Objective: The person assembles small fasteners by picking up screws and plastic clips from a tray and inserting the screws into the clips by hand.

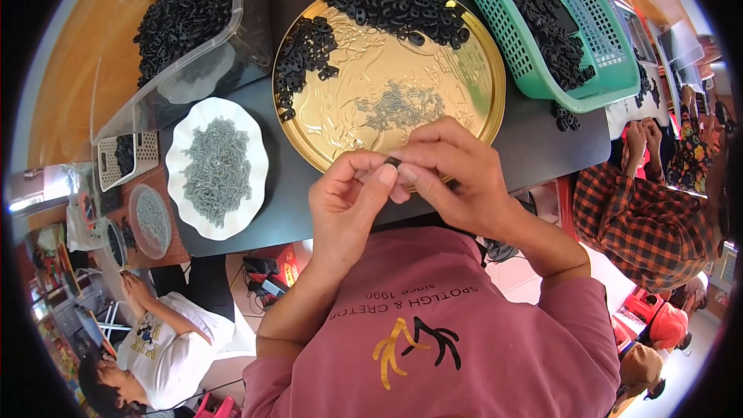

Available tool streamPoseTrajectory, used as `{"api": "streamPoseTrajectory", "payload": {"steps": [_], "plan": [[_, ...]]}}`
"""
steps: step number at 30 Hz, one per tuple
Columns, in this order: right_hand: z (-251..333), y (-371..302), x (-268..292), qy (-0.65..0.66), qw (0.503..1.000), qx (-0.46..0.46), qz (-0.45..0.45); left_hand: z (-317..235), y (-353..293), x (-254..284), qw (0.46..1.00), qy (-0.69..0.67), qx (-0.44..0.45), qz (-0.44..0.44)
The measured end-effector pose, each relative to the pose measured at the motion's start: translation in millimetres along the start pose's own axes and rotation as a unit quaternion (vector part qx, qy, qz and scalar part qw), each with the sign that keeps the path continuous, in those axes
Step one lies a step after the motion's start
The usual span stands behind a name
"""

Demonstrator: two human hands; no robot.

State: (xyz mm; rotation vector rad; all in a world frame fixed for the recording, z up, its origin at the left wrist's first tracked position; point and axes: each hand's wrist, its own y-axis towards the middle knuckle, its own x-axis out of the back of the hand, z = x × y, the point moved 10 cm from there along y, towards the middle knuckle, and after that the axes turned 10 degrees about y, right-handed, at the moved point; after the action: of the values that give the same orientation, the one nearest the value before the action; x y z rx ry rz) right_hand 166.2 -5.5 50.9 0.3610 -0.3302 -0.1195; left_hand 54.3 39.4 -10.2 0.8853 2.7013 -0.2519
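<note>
Above the near rim of a round gold tray (352, 54), my two hands meet around a small black plastic piece (393, 162). My left hand (348, 200) is closed, pinching it between thumb and fingers. From the other side my right hand (457, 174) also closes on it with thumb and fingertips; whether a screw is between these fingers is hidden. Just beyond my hands, loose grey screws (398, 106) lie on the tray. Oval black pieces with holes (402, 11) are heaped along its far edge, and smaller black pieces (306, 54) at its left.
A white scalloped plate (179, 178) of screws stands left on the dark table (534, 143). Behind it is a clear bin (232, 31) full of black pieces. A green basket (495, 39) with black parts stands at the far right. Other people sit on both sides.
</note>
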Motion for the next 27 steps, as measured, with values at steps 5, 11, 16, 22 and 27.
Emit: {"api": "streamPoseTrajectory", "payload": {"steps": [5, 11, 16, 22, 27], "plan": [[16.4, -4.1, -12.0, -0.09, 0.993, 0.065, 0.036, 1.2, -3.0, 2.6, 0.999, 0.023, 0.022, 0.012], [9.3, 18.1, 5.1, -0.09, 0.994, 0.062, 0.026, -5.9, 1.9, 16.7, 0.999, 0.034, -0.017, -0.022], [-42.1, 41.4, 50.3, -0.154, 0.982, -0.107, -0.035, -11.3, 8.7, 30.5, 0.993, 0.098, -0.047, -0.052], [-56.2, 60.7, 43.2, -0.249, 0.965, -0.081, 0.023, -9.2, 8.8, 37.1, 0.991, 0.102, -0.063, -0.062], [-54.0, 74.7, 23.4, -0.283, 0.954, -0.034, 0.097, -7.7, 8.9, 40.5, 0.994, 0.084, -0.058, -0.05]]}}
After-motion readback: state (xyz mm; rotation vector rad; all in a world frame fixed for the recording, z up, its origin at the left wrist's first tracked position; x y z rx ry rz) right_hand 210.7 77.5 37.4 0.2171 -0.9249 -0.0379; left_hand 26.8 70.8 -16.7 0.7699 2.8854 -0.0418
